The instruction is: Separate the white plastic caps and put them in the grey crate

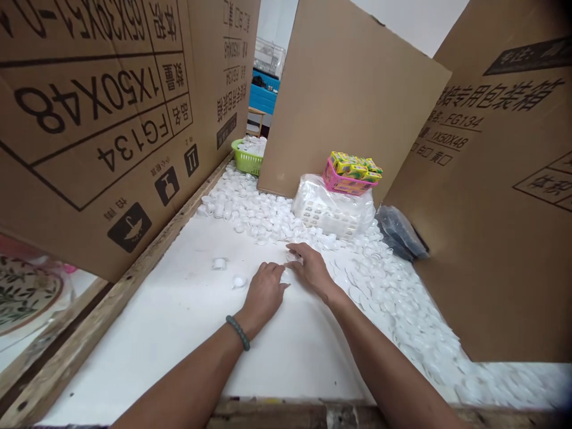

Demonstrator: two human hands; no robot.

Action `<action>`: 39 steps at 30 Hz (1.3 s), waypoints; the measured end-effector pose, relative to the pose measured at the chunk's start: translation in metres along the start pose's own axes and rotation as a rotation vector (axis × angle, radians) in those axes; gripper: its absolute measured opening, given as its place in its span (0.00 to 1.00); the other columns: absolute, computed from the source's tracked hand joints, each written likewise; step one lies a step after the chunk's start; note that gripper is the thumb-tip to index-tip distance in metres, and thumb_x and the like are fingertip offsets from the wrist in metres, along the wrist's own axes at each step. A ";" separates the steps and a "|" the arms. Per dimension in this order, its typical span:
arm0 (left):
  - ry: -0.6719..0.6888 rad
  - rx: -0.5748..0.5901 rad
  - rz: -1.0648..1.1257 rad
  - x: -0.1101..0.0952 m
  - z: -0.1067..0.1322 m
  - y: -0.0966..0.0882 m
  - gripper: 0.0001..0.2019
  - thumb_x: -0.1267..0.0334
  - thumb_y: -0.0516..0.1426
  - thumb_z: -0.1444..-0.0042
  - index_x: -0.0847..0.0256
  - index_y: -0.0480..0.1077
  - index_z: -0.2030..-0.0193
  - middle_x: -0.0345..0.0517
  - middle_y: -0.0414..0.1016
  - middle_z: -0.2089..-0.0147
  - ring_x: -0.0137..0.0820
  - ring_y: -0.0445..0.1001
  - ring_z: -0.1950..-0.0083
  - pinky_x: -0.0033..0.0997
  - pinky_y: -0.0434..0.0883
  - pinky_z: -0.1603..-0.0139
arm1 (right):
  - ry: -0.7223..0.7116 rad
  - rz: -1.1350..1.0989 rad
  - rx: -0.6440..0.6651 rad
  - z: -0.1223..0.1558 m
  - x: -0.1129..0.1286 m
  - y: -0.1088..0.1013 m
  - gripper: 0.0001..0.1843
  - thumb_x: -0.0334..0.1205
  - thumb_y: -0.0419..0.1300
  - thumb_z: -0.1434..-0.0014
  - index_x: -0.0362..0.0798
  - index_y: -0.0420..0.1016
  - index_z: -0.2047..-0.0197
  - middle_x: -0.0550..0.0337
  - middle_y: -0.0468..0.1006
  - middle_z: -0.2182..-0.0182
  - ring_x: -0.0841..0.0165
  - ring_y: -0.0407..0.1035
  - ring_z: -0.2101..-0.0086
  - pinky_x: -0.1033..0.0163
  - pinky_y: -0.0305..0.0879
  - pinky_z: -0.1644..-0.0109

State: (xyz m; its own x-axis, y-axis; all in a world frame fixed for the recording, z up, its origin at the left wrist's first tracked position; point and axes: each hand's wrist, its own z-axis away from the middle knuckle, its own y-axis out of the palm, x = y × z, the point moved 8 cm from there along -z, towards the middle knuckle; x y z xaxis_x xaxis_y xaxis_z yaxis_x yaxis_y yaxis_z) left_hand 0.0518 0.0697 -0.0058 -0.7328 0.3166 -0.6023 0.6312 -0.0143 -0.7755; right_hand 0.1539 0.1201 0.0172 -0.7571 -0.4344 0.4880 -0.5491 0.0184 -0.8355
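Observation:
Both my hands rest close together on a white table top [179,322]. My left hand [264,292], with a green bead bracelet at the wrist, has its fingers curled down over something small and white that I cannot make out. My right hand [310,268] lies just to its right, fingers bent and pressed together at the edge of a heap of small white plastic caps [268,214]. Two loose white caps [218,263] lie just left of my left hand. What the right fingers pinch is hidden.
Tall cardboard boxes [98,119] wall in the table on the left, back and right. A green basket [246,159] of caps stands at the back. A pink basket of yellow boxes [351,176] sits on a bagged white basket [333,211]. A dark bag [400,235] lies at right.

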 end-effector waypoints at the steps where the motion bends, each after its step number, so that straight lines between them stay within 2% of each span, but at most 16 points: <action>1: 0.006 -0.007 0.004 0.000 0.000 0.000 0.09 0.67 0.55 0.45 0.64 0.68 0.56 0.49 0.70 0.58 0.37 0.64 0.55 0.37 0.65 0.54 | -0.016 0.018 -0.001 0.008 0.002 -0.005 0.22 0.31 0.59 0.47 0.52 0.66 0.48 0.58 0.73 0.59 0.66 0.67 0.59 0.59 0.63 0.55; 4: 0.028 -0.027 0.003 0.000 0.002 0.000 0.09 0.67 0.54 0.44 0.64 0.68 0.56 0.49 0.70 0.58 0.37 0.64 0.55 0.38 0.65 0.54 | -0.055 0.053 -0.019 0.026 0.004 -0.016 0.22 0.32 0.56 0.43 0.53 0.64 0.45 0.59 0.74 0.60 0.65 0.68 0.58 0.57 0.63 0.53; 8: 0.033 -0.061 -0.001 0.003 0.003 -0.002 0.12 0.64 0.54 0.44 0.62 0.68 0.54 0.49 0.70 0.55 0.38 0.65 0.52 0.39 0.65 0.52 | -0.047 0.042 -0.147 0.038 -0.002 -0.034 0.19 0.30 0.49 0.40 0.51 0.65 0.46 0.54 0.71 0.57 0.65 0.68 0.58 0.59 0.66 0.55; 12: 0.000 -0.076 0.026 0.009 0.004 -0.002 0.17 0.64 0.56 0.47 0.62 0.66 0.50 0.50 0.71 0.54 0.38 0.67 0.51 0.38 0.66 0.52 | 0.007 -0.053 -0.203 0.043 -0.004 -0.043 0.22 0.31 0.54 0.43 0.52 0.64 0.45 0.55 0.69 0.56 0.68 0.69 0.63 0.61 0.68 0.59; 15: -0.037 -0.069 0.059 0.012 0.003 0.000 0.21 0.64 0.57 0.48 0.60 0.62 0.45 0.47 0.72 0.56 0.35 0.69 0.56 0.35 0.68 0.57 | -0.042 -0.155 -0.106 0.045 0.011 -0.029 0.27 0.30 0.53 0.43 0.55 0.57 0.41 0.60 0.72 0.58 0.70 0.69 0.62 0.62 0.68 0.55; 19: -0.060 -0.075 0.102 0.012 0.004 0.000 0.23 0.65 0.57 0.47 0.57 0.60 0.44 0.44 0.73 0.58 0.32 0.70 0.61 0.32 0.68 0.60 | -0.135 -0.117 0.065 0.045 0.031 0.000 0.33 0.27 0.46 0.42 0.59 0.47 0.36 0.61 0.72 0.57 0.72 0.69 0.60 0.62 0.68 0.54; 26: -0.103 -0.034 0.195 0.014 0.004 0.002 0.25 0.67 0.56 0.49 0.57 0.56 0.44 0.44 0.75 0.60 0.33 0.73 0.63 0.31 0.69 0.64 | -0.242 0.047 0.132 0.045 0.043 0.014 0.42 0.21 0.43 0.47 0.57 0.35 0.33 0.58 0.73 0.55 0.70 0.69 0.61 0.63 0.68 0.60; 29: -0.124 -0.047 0.203 0.018 0.005 0.002 0.31 0.68 0.56 0.49 0.57 0.50 0.39 0.43 0.75 0.63 0.33 0.73 0.64 0.31 0.69 0.63 | -0.256 0.195 0.131 0.047 0.046 0.019 0.43 0.19 0.44 0.49 0.54 0.37 0.33 0.56 0.74 0.58 0.67 0.68 0.64 0.63 0.66 0.64; 32: -0.094 -0.052 0.193 0.018 0.006 0.003 0.34 0.69 0.55 0.49 0.58 0.46 0.36 0.44 0.74 0.62 0.33 0.74 0.62 0.31 0.69 0.60 | -0.270 0.284 0.119 0.052 0.047 0.024 0.40 0.18 0.43 0.49 0.50 0.43 0.34 0.56 0.75 0.63 0.67 0.67 0.67 0.63 0.64 0.64; 39: -0.083 -0.036 0.118 0.013 0.008 -0.001 0.30 0.71 0.52 0.48 0.65 0.51 0.38 0.47 0.73 0.63 0.34 0.72 0.61 0.33 0.68 0.59 | -0.310 0.352 0.088 0.060 0.047 0.031 0.32 0.20 0.41 0.47 0.44 0.53 0.38 0.55 0.74 0.68 0.67 0.65 0.69 0.61 0.63 0.63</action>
State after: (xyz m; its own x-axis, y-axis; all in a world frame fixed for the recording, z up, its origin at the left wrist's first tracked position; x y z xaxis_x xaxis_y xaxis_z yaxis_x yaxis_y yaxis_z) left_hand 0.0394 0.0669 -0.0145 -0.6701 0.2355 -0.7039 0.7221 -0.0125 -0.6916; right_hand 0.1225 0.0465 -0.0005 -0.7429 -0.6641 0.0838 -0.2356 0.1422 -0.9614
